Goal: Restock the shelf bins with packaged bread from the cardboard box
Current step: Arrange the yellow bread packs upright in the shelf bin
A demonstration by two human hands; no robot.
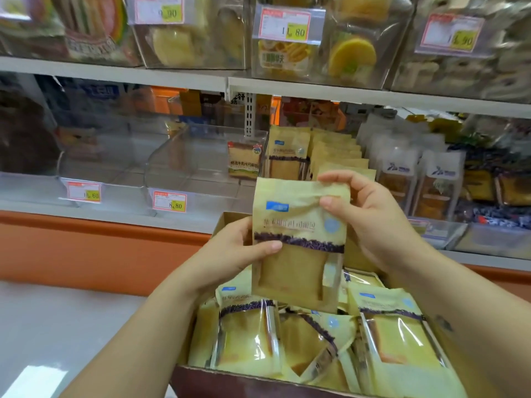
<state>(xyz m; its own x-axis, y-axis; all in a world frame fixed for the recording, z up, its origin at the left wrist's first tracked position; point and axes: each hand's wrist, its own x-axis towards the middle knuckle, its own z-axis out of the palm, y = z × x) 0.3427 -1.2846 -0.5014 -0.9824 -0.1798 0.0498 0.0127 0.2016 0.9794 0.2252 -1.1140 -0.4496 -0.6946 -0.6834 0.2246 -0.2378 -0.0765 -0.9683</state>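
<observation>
A yellow bread packet with a purple band is held upright above the cardboard box. My left hand grips its left edge, thumb across the front. My right hand pinches its top right corner. The box below holds several more of the same packets, lying loosely. Behind the held packet, a clear shelf bin carries a row of identical yellow packets standing on edge.
Two clear bins to the left on the same shelf look nearly empty, one with a single bread packet. Bins to the right hold other packaged bread. An upper shelf with full bins hangs overhead. An orange ledge runs below.
</observation>
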